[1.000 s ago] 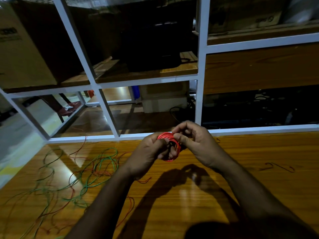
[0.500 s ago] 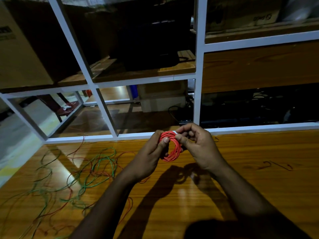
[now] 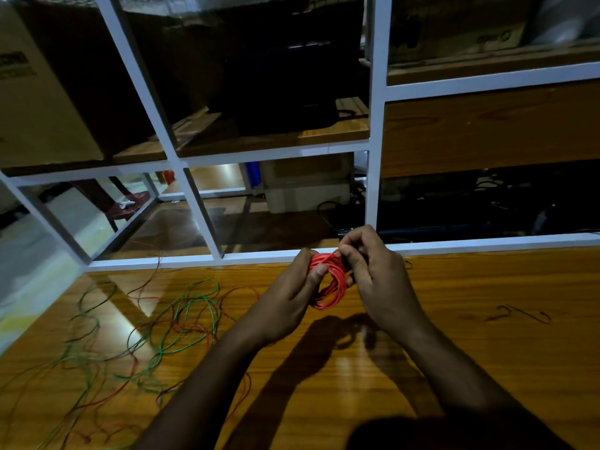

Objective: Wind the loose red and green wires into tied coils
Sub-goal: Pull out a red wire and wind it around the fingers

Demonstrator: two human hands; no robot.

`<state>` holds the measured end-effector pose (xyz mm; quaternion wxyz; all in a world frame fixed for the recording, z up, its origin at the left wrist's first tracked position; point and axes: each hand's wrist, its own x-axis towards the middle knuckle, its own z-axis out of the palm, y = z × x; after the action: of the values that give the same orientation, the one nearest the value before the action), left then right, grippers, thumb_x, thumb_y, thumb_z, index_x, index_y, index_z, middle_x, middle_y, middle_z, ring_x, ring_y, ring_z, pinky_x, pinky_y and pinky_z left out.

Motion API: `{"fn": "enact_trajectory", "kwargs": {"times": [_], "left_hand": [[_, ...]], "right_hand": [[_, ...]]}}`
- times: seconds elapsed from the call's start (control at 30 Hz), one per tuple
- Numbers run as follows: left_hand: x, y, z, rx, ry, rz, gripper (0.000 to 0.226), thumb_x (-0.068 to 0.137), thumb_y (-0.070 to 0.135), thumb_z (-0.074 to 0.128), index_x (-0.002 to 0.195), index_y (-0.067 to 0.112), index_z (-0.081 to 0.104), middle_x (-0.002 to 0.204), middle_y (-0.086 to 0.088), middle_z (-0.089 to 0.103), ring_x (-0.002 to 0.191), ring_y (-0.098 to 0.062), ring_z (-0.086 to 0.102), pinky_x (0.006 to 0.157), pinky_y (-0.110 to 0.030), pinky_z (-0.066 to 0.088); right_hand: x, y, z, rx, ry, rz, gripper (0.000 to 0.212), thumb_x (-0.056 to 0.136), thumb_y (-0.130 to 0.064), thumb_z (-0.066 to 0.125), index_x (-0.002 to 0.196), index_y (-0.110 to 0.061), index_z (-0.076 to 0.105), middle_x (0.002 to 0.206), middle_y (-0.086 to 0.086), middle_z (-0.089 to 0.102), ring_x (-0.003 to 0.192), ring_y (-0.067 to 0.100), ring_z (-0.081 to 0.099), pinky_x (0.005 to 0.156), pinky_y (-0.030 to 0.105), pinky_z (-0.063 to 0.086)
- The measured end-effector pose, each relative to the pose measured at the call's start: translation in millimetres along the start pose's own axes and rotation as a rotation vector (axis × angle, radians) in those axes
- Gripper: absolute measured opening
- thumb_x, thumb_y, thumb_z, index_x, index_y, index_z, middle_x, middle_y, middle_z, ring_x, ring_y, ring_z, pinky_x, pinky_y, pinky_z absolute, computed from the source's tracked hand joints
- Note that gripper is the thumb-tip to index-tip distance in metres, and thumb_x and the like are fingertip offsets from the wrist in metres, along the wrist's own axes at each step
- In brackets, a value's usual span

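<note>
The right hand (image 3: 376,274) has now drawn a red strand up across the coil (image 3: 329,284) gripped in the left hand (image 3: 293,297), its fingers (image 3: 349,251) pinching that strand, so tying has likely begun.

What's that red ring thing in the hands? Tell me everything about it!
The red wire coil is thin, bright red wire wound into many loops that form a small ring with an open middle. It looks like smooth plastic-coated wire. It is held up above the wooden table, not resting on it. The left hand grips its left side with the thumb across the loops, while the right hand pinches a strand at the top.
</note>
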<state>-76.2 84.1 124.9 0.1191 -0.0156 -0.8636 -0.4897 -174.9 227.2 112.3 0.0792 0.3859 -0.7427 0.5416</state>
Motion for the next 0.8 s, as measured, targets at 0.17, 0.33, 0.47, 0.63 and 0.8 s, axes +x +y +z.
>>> {"fn": "enact_trajectory", "kwargs": {"times": [0.17,0.33,0.47,0.63,0.8], "left_hand": [[-2,-3,7,0.133,-0.019,0.062,0.021,0.107,0.036,0.037,0.113,0.016,0.042,0.096,0.004,0.053,0.082,-0.007,0.055,0.066,-0.024,0.047],[1,-8,6,0.233,0.048,0.072,0.028,0.101,0.049,0.035,0.12,0.029,0.032,0.111,0.006,0.054,0.099,-0.006,0.059,0.077,-0.028,0.055],[3,-8,6,0.235,0.089,0.084,0.048,0.1,0.052,0.034,0.145,0.042,0.019,0.148,0.01,0.04,0.126,-0.002,0.05,0.098,-0.025,0.051],[4,-12,10,0.186,0.14,0.104,0.031,0.105,0.048,0.035,0.128,0.03,0.044,0.118,0.009,0.056,0.108,-0.008,0.058,0.085,-0.045,0.056],[6,-20,1,0.144,0.222,0.051,0.025,0.106,0.043,0.036,0.119,0.024,0.046,0.105,0.009,0.056,0.095,-0.01,0.059,0.076,-0.05,0.056]], "right_hand": [[3,-1,3,0.077,0.008,0.107,0.003,0.103,-0.027,0.049,0.104,-0.027,0.052,0.088,-0.009,0.065,0.081,0.001,0.065,0.06,0.015,0.051],[11,-5,1,0.293,-0.084,0.354,0.011,0.102,-0.03,0.052,0.099,-0.021,0.059,0.089,0.0,0.071,0.08,0.012,0.072,0.061,0.026,0.057],[15,-7,-3,0.51,-0.157,0.544,0.014,0.102,-0.02,0.055,0.097,-0.01,0.064,0.083,0.006,0.07,0.064,0.008,0.069,0.051,0.019,0.05],[13,-8,-5,0.592,-0.176,0.585,0.016,0.101,-0.016,0.057,0.093,-0.006,0.066,0.079,0.01,0.071,0.063,0.012,0.068,0.051,0.021,0.052],[-2,-9,-10,0.663,-0.215,0.52,0.033,0.09,-0.027,0.068,0.12,-0.018,0.059,0.108,0.008,0.073,0.095,0.013,0.073,0.077,0.023,0.059]]}}
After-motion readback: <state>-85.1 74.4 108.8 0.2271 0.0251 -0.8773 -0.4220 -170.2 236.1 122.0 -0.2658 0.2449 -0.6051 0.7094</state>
